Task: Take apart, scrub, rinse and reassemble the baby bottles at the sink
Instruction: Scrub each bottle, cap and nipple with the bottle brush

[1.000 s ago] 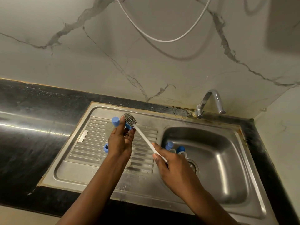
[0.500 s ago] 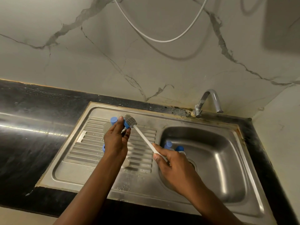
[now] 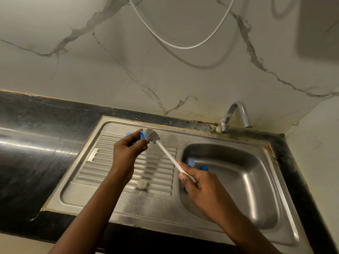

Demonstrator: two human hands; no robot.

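My left hand (image 3: 127, 153) pinches a small blue bottle part (image 3: 143, 135) above the ribbed drainboard (image 3: 110, 167). My right hand (image 3: 200, 184) grips the white handle of a bottle brush (image 3: 166, 153). The brush's grey bristle head (image 3: 153, 135) touches the blue part. Another blue piece (image 3: 128, 134) peeks out behind my left fingers. A clear round piece (image 3: 142, 183) lies on the drainboard below my left wrist. Blue-capped bottle parts (image 3: 191, 163) sit in the sink basin (image 3: 247, 180), partly hidden by my right hand.
A chrome tap (image 3: 236, 114) stands at the back of the basin, no water running. Black countertop (image 3: 36, 153) stretches left of the steel sink. A white hose (image 3: 183, 47) hangs against the marbled wall behind.
Both hands stay in about the same place. The brush head has shifted slightly against the blue part, and my left fingers have turned the part a little.
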